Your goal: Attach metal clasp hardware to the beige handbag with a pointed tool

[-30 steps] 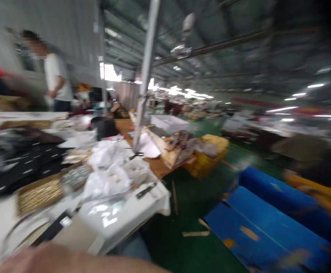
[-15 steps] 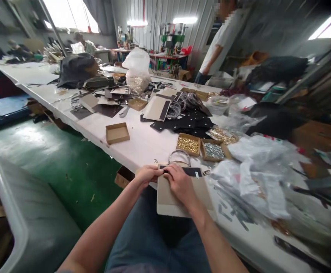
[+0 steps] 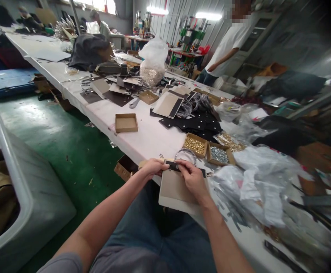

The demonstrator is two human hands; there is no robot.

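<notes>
A beige board [image 3: 173,187] with a black strip [image 3: 202,172] along its far edge rests at the table's near edge, above my lap. My left hand [image 3: 152,168] is closed on the board's far left corner, thumb on top of the strip. With thumb and fingertips pinched together, my right hand [image 3: 193,177] is at the middle of the strip. Whatever lies between those fingertips is too small to make out. Just beyond the board is a clear ring-shaped coil [image 3: 186,153]. A small metal piece [image 3: 161,156] sits near the far left corner.
Beyond the board are boxes of gold fasteners [image 3: 194,145] and silver fasteners [image 3: 219,153]. An open cardboard box [image 3: 126,123] stands farther left. Plastic bags [image 3: 263,170] crowd the right side. A grey bin [image 3: 40,204] stands at left. A person [image 3: 225,45] is across the table.
My right hand's fingers have shifted on the strip into a pinch. A pale piece seen on the strip's right part no longer shows there. The camera view has turned slightly.
</notes>
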